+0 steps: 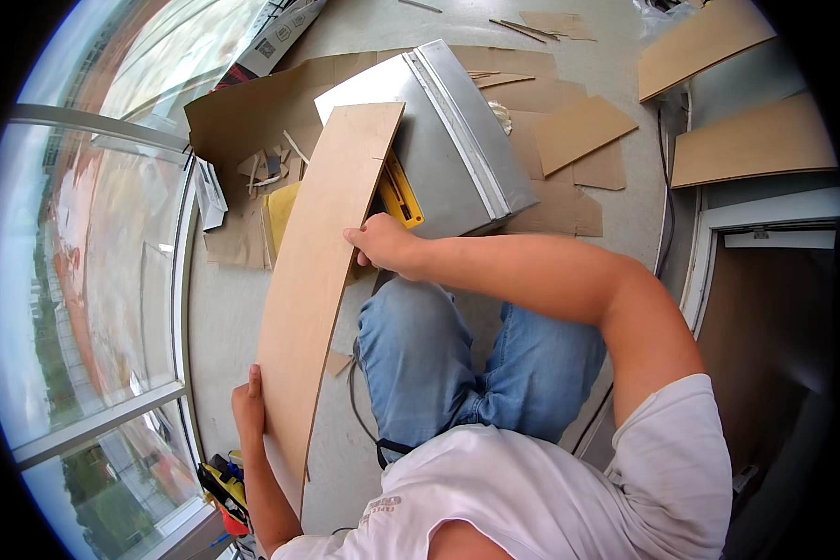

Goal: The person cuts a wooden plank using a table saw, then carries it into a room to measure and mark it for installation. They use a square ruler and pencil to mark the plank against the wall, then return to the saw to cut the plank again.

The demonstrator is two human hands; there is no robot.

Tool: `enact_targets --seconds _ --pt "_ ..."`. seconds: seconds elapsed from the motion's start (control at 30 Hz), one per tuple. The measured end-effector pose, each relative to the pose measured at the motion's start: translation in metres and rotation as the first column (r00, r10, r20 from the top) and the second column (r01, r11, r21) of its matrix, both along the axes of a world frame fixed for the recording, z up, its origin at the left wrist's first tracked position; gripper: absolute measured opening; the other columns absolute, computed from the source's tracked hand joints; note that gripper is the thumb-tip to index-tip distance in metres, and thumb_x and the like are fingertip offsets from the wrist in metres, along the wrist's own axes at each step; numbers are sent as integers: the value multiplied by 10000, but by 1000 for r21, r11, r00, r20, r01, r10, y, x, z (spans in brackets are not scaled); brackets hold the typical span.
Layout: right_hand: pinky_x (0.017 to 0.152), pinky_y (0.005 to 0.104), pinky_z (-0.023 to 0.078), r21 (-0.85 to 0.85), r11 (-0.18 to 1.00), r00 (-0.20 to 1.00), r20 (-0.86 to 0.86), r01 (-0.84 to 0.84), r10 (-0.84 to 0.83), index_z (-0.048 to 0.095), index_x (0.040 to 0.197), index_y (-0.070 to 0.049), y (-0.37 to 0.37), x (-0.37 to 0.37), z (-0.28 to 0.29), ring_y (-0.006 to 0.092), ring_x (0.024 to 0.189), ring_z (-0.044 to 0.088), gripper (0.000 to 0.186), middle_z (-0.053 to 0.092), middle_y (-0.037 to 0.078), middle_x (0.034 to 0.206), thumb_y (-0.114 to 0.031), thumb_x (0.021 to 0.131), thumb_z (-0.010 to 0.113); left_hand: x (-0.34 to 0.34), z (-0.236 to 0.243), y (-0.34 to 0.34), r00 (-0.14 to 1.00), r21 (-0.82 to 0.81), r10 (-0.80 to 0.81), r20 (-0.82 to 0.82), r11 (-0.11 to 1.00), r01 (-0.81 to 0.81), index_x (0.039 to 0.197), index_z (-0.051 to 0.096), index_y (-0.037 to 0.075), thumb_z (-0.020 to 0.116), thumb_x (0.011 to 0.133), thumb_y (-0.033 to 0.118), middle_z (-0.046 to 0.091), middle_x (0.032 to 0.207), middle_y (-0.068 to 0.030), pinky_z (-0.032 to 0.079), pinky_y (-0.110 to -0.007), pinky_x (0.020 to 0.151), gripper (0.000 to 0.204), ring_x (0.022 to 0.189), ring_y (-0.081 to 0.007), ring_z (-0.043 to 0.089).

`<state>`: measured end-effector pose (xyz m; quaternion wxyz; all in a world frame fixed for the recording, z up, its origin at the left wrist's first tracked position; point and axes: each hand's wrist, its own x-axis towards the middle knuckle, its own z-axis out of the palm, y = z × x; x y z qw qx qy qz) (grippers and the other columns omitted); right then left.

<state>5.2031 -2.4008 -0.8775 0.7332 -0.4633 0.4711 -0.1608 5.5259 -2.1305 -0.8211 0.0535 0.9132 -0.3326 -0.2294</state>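
Observation:
A long, light-brown wooden board [313, 261] slants across my left side, its far end lying over a silver-grey boxy object [453, 140]. My right hand [387, 245] is closed on the board's right edge, thumb on top and fingers underneath. Lower down, my left hand [248, 406] grips the opposite edge with its thumb upright along it; the fingers below are partly hidden. Just beyond my right hand, a yellow tool with a dark slot [399, 196] shows between the board and the silver object. The board covers part of it.
Flattened cardboard [252, 117] lies under the silver object, with scraps [269, 168] at its left. A cut brown panel [583, 133] rests on the right. Two more panels [756, 145] sit at far right. Glass windows [112, 271] line the left; a yellow-black bag [222, 485] stands beside them.

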Motion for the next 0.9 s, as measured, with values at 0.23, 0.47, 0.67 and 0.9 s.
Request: enact_targets --seconds 0.23,0.47,0.67,0.9 --pt "691 388 495 -60 998 998 -48 -36 33 684 960 60 -2 4 -14 223 673 613 384 667 113 750 -297 1017 552 1 -7 0 1000 -50 -25 19 998 26 665 536 -124 473 992 679 476 552 -193 383 -460 597 869 574 -229 403" --pt "696 418 507 -60 996 996 -74 -63 58 688 894 59 -2 7 -31 256 675 640 405 682 133 744 -297 1020 544 13 -23 -2 999 -59 -45 30 997 47 659 531 -123 475 991 678 469 546 -187 377 -458 575 869 560 -220 395" --pt "693 418 511 -113 991 992 -109 -74 62 680 826 42 0 4 -31 253 676 645 428 674 134 711 -303 1026 527 9 -32 -8 999 -90 -50 4 995 50 630 504 -97 483 987 686 443 542 -146 370 -439 566 861 571 -197 384" --pt "625 364 505 -92 987 984 -135 -133 120 652 839 60 -1 2 -24 195 599 592 442 650 105 725 -306 1046 516 17 -41 -6 999 -71 -41 -19 997 40 619 473 -84 493 980 694 419 540 -115 354 -424 558 858 583 -182 358"
